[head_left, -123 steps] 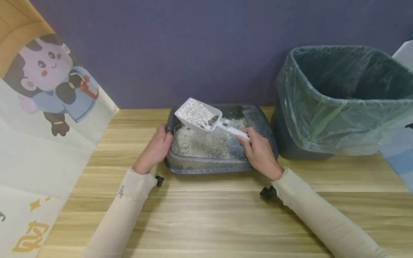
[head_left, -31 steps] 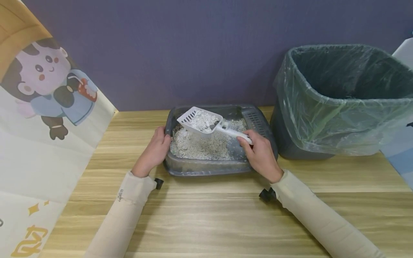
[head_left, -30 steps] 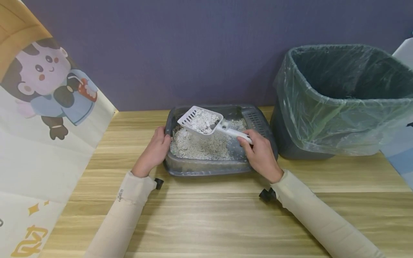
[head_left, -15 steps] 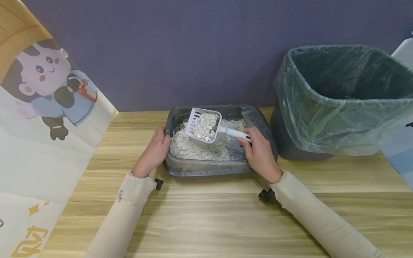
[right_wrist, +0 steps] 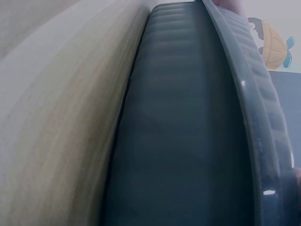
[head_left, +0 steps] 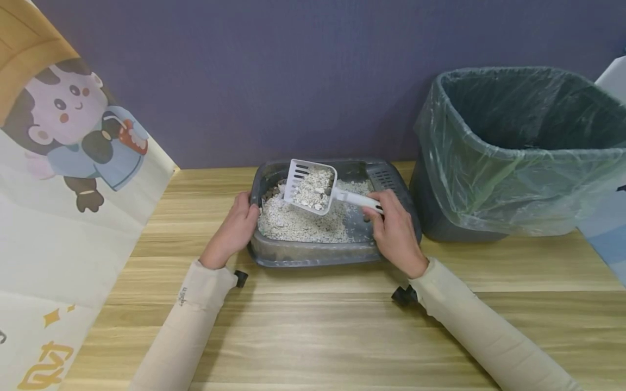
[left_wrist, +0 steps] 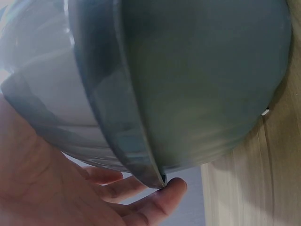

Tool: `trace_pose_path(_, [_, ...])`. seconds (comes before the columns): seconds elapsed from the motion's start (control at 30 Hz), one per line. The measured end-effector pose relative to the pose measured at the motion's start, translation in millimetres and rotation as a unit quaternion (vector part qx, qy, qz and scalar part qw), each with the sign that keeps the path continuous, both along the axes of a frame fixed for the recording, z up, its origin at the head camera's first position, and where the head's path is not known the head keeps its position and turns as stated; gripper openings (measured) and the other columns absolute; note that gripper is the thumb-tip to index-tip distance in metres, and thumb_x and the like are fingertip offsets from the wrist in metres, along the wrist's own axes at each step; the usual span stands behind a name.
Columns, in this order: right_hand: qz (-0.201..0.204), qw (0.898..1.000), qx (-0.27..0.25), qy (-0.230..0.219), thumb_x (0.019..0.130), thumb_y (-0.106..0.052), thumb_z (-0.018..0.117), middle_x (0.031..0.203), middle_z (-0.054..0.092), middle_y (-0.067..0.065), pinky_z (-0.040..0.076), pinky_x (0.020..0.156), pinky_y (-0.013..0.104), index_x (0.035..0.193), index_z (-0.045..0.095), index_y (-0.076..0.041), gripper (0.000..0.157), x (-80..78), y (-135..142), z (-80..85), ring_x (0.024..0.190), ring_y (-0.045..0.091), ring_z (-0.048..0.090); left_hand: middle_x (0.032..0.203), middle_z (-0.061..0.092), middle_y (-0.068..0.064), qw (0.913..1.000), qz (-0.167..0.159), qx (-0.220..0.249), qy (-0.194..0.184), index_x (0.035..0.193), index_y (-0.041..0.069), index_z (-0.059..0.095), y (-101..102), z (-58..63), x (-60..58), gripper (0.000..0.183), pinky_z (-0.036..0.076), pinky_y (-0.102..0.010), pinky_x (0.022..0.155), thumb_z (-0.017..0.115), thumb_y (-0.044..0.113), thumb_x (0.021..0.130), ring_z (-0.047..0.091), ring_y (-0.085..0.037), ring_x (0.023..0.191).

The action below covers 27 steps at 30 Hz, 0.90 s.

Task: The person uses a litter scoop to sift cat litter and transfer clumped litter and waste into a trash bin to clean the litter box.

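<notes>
A: What has the right grip (head_left: 395, 231) got?
B: A white scoop (head_left: 338, 194), by the end of its handle (head_left: 357, 200). Thumb and fingers are curled snugly round it.
A: And where's the scoop's head?
B: To the left of that grip and a little farther from the person, raised over the gray tray (head_left: 315, 255). Pale granules (head_left: 315, 187) lie heaped toward the handle side, leaving several slots bare at the far end.
A: The left grip (head_left: 233, 225)?
B: It holds the tray's left rim, thumb over the edge and fingers along the outside. The left wrist view shows the fingers bent close about that rim.
A: What's between the two grips?
B: The tray itself, on the wood-grain surface (head_left: 313, 326), with litter (head_left: 303, 225) spread mostly nearer the left grip. Just beyond the right one is the tray's perforated panel (head_left: 383, 179).
A: Anything farther right?
B: A dark bin (head_left: 432, 217), its rim covered by a clear liner (head_left: 528, 190). I can't tell whether bin and tray touch.
A: And the right wrist view?
B: Mostly the tray's side wall.
</notes>
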State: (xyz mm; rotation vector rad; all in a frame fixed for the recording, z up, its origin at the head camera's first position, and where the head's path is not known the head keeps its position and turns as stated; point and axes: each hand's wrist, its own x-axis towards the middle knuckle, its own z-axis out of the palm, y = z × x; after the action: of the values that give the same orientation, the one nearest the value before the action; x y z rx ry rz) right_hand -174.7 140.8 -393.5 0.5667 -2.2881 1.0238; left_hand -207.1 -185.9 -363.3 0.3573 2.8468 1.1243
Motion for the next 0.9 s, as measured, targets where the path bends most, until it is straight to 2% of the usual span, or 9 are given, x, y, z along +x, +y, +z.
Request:
trace_pose_path(0.23, [-0.002,1.000,-0.005,-0.003,0.095,-0.013,0.055,0.088,0.050,0.005,0.037,0.049,0.029,0.116,0.054,-0.002,0.024,1.1,-0.4,0.6,0.065,0.012,0.046,0.135,0.031,-0.027,1.0000,-0.002,0.001,-0.002,0.141,-0.011,0.021,0.5,1.4,0.2,0.053,0.025,-0.048,0.107,0.024,0.023,0.100,0.031,-0.036,0.128])
trace_pose_path(0.5, [-0.005,0.999,-0.018,-0.027,0.096,-0.018,0.055,0.089,0.055,0.005,0.038,0.050,0.029,0.115,0.054,-0.002,0.025,1.8,-0.9,2.0,0.066,0.012,0.050,0.133,0.033,-0.027,1.0000,0.001,0.003,-0.001,0.140,-0.012,0.023,0.5,0.6,-0.3,0.053,0.026,-0.049,0.106,0.026,0.022,0.099,0.033,-0.037,0.126])
trace_pose_path(0.9, [-0.005,0.999,-0.014,-0.042,0.096,-0.022,0.057,0.077,0.060,-0.001,0.034,0.042,0.027,0.109,0.058,-0.006,0.021,3.9,1.0,1.5,0.047,0.009,0.039,0.134,0.033,-0.027,1.0000,-0.002,0.004,-0.001,0.140,-0.011,0.023,-0.7,-1.1,-1.3,0.053,0.025,-0.049,0.107,0.024,0.024,0.100,0.032,-0.037,0.127])
